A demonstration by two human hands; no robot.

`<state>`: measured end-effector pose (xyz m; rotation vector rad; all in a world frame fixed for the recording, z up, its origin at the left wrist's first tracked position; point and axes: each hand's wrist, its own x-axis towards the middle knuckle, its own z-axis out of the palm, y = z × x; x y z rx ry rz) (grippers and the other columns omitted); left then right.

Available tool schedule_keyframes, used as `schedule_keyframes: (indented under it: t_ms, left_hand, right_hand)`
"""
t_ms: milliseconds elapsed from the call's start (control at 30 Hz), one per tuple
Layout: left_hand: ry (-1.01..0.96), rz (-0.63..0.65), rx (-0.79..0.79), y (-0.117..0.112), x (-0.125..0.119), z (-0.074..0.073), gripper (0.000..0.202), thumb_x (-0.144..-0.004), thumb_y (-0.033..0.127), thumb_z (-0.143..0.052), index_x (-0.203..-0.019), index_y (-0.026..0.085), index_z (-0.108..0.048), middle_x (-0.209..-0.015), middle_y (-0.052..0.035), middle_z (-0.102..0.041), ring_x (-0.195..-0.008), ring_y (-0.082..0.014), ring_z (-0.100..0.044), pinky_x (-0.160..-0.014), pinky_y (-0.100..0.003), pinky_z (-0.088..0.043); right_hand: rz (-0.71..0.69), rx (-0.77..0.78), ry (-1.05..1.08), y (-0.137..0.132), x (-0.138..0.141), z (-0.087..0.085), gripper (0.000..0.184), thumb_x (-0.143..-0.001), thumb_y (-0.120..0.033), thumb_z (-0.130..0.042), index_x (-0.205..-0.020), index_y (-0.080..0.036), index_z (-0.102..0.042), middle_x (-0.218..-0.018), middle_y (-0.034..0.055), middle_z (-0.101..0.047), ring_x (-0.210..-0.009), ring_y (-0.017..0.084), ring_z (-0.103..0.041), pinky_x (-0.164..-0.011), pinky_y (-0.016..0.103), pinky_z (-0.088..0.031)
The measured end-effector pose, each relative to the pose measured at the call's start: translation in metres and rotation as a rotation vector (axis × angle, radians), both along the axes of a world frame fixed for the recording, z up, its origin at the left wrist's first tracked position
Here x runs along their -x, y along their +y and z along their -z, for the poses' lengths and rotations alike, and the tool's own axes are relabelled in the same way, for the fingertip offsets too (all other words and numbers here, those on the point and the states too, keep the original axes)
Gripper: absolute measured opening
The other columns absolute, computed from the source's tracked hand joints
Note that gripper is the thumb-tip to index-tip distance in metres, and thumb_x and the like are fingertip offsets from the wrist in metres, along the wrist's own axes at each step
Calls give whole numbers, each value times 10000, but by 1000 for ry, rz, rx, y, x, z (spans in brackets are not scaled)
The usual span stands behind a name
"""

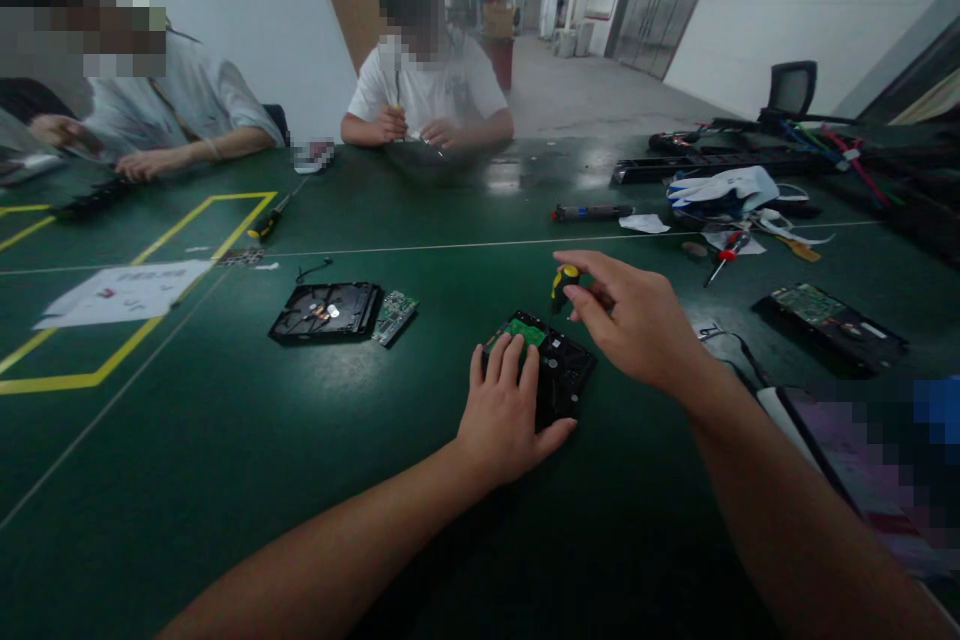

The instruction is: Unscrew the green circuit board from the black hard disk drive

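A black hard drive (559,375) with a green circuit board (525,331) lies on the dark green table (300,480) in front of me. My left hand (510,410) rests flat on the drive, fingers stretched out over its near edge and the board. My right hand (637,320) pinches the yellow-and-black handle of a small screwdriver (562,285), which stands upright over the drive's far corner.
To the left lie an opened drive (326,310) and a loose circuit board (395,316). Another drive (832,320) sits at right, with a red screwdriver (724,258), gloves (724,188) and cables behind. Two people work across the table. Yellow tape (135,265) and a paper (124,290) mark the left.
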<state>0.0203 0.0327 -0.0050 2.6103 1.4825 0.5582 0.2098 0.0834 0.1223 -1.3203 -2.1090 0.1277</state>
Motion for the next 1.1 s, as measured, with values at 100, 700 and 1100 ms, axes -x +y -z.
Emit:
schedule_keyframes:
  t_ms: [100,700,1100]
  left_hand:
    - [3,-1,5,0,0,0,912,-901,735,-587,-1551,113,-437,-1617,-246,-423,-1546,-439,-313,-1267,-699,-198]
    - [-11,4,-7,0,1,1,907,-895,726,-605,-1550,120,-438,-1617,-244,-418,-1532,-450,-325,-1261,-699,-206]
    - [11,4,-15,0,1,1,915,-901,725,-600,-1550,99,-444,-1616,-253,-420,-1534,-445,-324,-1266,-696,-197]
  right_hand:
    - [18,5,7,0,1,1,336,-1006,-213,-582,-1324,-190,-687,-1169,97,-780,-916,238,-738,-843,394,-559]
    - [70,-40,-23,3,-4,-3,136,-976,-265,-657,-1101,-220,-683,-1067,84,-751,-839,231,-682,-791,379,-510]
    - [-14,25,-2,-1,-3,-5,311,-994,-200,-606,-1289,-222,-700,-1181,75,-769,-890,225,-707,-834,388,-533]
